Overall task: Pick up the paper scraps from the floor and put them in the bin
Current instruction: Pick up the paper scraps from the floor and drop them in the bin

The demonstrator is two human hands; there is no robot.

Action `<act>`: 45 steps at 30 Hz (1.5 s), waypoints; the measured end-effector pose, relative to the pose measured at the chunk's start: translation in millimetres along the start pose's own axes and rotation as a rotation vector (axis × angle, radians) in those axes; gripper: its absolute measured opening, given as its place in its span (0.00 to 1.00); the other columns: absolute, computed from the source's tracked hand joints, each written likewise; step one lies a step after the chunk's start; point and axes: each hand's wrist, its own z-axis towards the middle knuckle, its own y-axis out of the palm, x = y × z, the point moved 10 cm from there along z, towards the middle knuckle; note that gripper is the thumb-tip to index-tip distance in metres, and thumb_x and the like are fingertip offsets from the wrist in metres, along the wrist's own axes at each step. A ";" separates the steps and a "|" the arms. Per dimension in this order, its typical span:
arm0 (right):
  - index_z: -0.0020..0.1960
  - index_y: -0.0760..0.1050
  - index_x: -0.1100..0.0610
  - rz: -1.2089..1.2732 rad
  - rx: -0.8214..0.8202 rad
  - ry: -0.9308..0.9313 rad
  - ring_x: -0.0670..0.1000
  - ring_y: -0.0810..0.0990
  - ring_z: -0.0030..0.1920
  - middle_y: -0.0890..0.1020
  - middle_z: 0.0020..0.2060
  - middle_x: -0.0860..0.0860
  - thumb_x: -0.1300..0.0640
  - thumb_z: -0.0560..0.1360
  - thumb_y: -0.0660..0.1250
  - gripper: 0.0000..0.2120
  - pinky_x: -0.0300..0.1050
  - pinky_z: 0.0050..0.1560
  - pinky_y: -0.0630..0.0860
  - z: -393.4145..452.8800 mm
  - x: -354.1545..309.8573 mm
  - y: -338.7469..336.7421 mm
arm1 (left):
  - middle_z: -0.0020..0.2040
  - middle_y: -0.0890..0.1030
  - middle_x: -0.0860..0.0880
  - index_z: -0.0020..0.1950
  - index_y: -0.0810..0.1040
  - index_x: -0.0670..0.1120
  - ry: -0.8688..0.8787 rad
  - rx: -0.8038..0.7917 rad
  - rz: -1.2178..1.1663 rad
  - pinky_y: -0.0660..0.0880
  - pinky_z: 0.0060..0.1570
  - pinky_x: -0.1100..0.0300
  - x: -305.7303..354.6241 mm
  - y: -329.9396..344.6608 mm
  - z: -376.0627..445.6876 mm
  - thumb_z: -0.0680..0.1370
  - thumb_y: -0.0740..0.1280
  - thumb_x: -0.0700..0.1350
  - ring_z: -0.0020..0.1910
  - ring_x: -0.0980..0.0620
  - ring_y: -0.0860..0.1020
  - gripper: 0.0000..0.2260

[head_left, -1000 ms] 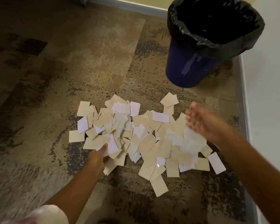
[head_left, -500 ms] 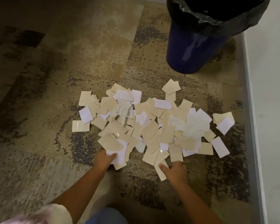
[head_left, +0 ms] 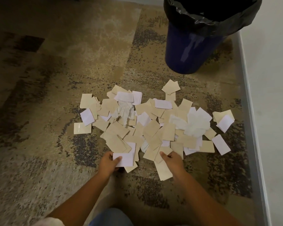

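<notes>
A heap of tan and white paper scraps (head_left: 155, 126) lies spread on the patterned carpet, with crumpled white tissue among them. My left hand (head_left: 109, 163) sits at the heap's near left edge and pinches a white scrap (head_left: 123, 159) under its thumb, with more tan scraps gathered above it. At the near middle edge, my right hand (head_left: 171, 160) grips several tan scraps, thumb on top. The blue bin (head_left: 191, 51), lined with a black bag (head_left: 211, 18), stands at the far right, beyond the heap.
A grey baseboard (head_left: 248, 98) and a white wall (head_left: 271, 95) run along the right side. Bare carpet (head_left: 47, 95) stretches to the left. My knee in blue cloth (head_left: 111, 217) shows at the bottom edge.
My right hand came down from above the heap's right side to its near edge and closed on tan scraps. My left hand drew scraps toward me and now pinches a white one.
</notes>
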 end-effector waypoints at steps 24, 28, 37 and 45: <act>0.49 0.75 0.60 -0.142 0.124 -0.242 0.40 0.72 0.33 0.75 0.33 0.46 0.56 0.76 0.66 0.07 0.23 0.28 0.67 -28.6 -15.8 -67.6 | 0.60 0.74 0.40 0.45 0.75 0.42 -0.203 0.197 -0.402 0.77 0.45 0.47 22.5 -19.1 37.0 0.77 0.66 0.38 0.61 0.38 0.71 0.02; 0.52 0.76 0.68 -0.116 0.132 -0.228 0.48 0.75 0.34 0.80 0.37 0.57 0.55 0.76 0.66 0.15 0.31 0.30 0.68 -30.7 -16.2 -64.2 | 0.61 0.75 0.39 0.37 0.74 0.43 -0.224 0.236 -0.420 0.76 0.48 0.50 19.2 -20.4 39.1 0.76 0.67 0.38 0.56 0.42 0.72 0.08; 0.59 0.75 0.61 0.031 0.100 -0.208 0.39 0.74 0.37 0.78 0.41 0.50 0.57 0.76 0.66 0.13 0.31 0.32 0.67 -24.0 -18.0 -53.0 | 0.62 0.76 0.42 0.62 0.75 0.39 -0.178 0.306 -0.540 0.72 0.62 0.49 24.8 -32.5 53.2 0.73 0.71 0.49 0.62 0.42 0.73 0.21; 0.59 0.75 0.61 0.021 0.087 -0.174 0.39 0.74 0.37 0.78 0.43 0.51 0.57 0.76 0.66 0.13 0.33 0.32 0.67 -23.6 -6.8 -45.5 | 0.62 0.75 0.40 0.65 0.72 0.37 -0.245 0.124 -0.443 0.76 0.57 0.48 31.9 -19.5 70.1 0.72 0.72 0.46 0.58 0.40 0.76 0.25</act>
